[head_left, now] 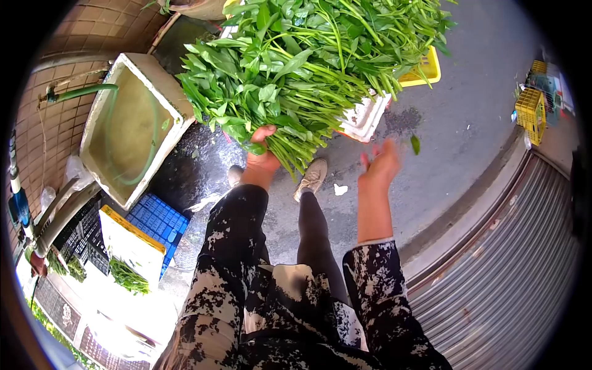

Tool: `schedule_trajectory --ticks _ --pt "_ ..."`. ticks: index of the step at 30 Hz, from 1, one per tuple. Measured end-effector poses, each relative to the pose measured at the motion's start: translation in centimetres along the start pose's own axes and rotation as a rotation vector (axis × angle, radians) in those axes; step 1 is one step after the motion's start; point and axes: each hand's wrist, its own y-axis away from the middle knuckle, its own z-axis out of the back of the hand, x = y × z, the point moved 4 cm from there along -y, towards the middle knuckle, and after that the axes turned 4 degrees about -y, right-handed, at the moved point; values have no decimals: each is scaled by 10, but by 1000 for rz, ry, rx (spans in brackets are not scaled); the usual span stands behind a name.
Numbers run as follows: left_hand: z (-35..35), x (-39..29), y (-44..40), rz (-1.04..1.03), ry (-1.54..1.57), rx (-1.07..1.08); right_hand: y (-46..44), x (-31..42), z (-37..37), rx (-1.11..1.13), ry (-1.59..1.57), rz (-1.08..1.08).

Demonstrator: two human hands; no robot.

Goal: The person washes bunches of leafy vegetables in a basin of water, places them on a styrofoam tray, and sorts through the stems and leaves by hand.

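The left hand (264, 159) is gripping a bunch of leafy green stems (296, 145), their cut ends pointing down past the fingers. Above the grip, a big heap of greens (345, 37) is lying over a white foam tray (365, 117) and a yellow crate (425, 69). Left of the grip, a water-filled foam box (126, 123) is holding a green hose (86, 92). Right of the grip, the right hand (379, 165) is hovering empty, a loose leaf (415, 145) showing just beside it.

Greens (320, 55) on tray (365, 118)

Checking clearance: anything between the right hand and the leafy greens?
Nothing visible between the right hand and the leafy greens. Nearest is the white tray, its corner jutting from under the greens; the loose leaf is on the hand's other side.
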Motion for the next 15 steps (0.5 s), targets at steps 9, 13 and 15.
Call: schedule_trajectory --ticks 9,13,15 --pt "15 4 4 7 -46 -26 15 -5 -96 586 1266 974" --pt "25 7 -1 41 -15 -19 35 -31 -71 699 1485 850" --pt "14 8 4 47 22 36 52 -41 -57 705 1321 1038"
